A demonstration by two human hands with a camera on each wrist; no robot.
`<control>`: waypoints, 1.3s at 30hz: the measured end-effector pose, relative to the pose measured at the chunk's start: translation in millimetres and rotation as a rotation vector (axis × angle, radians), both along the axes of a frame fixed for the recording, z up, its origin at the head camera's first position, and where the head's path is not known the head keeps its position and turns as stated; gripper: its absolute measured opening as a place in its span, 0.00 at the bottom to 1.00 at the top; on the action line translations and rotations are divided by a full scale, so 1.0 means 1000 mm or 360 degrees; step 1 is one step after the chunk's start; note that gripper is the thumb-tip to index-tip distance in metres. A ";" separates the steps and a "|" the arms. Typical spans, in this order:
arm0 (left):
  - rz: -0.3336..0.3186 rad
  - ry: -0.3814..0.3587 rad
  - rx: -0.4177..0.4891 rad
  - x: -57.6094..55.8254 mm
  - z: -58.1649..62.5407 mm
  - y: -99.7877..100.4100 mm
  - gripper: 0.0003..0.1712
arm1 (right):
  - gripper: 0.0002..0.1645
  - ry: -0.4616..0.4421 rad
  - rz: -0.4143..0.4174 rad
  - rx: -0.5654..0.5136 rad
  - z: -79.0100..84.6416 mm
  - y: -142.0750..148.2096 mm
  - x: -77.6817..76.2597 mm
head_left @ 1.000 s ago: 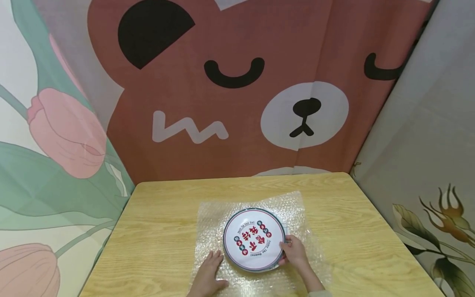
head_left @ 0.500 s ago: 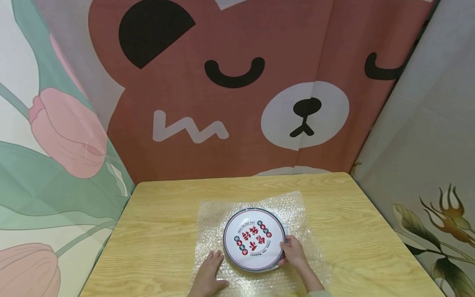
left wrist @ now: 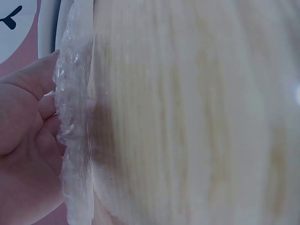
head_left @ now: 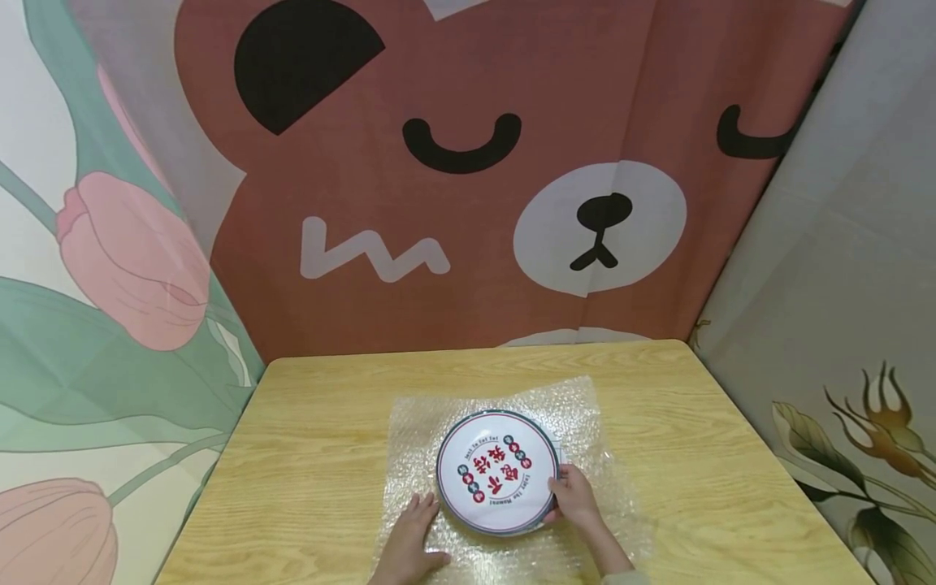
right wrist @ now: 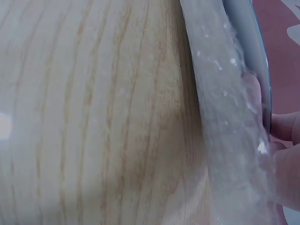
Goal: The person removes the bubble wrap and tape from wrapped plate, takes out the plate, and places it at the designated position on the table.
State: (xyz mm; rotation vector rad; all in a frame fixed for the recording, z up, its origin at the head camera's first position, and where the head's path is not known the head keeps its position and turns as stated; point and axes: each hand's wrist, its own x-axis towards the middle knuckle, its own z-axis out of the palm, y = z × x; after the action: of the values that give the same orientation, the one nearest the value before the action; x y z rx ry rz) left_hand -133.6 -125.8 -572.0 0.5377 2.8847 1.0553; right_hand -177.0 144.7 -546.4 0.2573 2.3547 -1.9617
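A round white plate [head_left: 497, 504] with red lettering and a dark green rim lies on a sheet of bubble wrap [head_left: 413, 431]. My right hand [head_left: 580, 500] pinches the plate's right rim, thumb on top and fingers underneath. In the right wrist view, the plate's edge [right wrist: 255, 51] is tilted up beside the wrap [right wrist: 225, 117]. A pale sliver with thin lines shows under the plate's right edge. My left hand [head_left: 409, 543] rests on the wrap at the plate's lower left, fingers extended near the rim. The left wrist view shows that hand [left wrist: 28, 117] behind the wrap's crinkled edge.
The wooden table [head_left: 307, 455] extends around the wrap on both sides and behind. A bear-print cloth [head_left: 453, 203] hangs along the back edge, with floral curtains [head_left: 132, 260] at the sides.
The plate has shifted slightly left and turned a little, with my right hand moving along with it. My left hand has stayed in place.
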 end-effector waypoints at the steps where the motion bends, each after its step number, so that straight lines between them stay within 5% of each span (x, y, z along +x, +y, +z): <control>1: 0.0001 -0.0003 0.0008 0.000 -0.001 0.000 0.46 | 0.16 0.0009 0.0002 -0.0001 0.000 0.000 0.000; 39: 0.0006 0.0022 0.0033 0.001 -0.005 0.000 0.46 | 0.20 0.0140 -0.0055 -0.0147 0.008 0.010 0.002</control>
State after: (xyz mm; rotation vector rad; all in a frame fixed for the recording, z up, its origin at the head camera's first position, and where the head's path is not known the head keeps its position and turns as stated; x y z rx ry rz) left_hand -132.5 -125.5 -577.2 0.5428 2.8911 1.0872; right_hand -175.0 154.7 -538.0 0.2120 2.3179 -2.1328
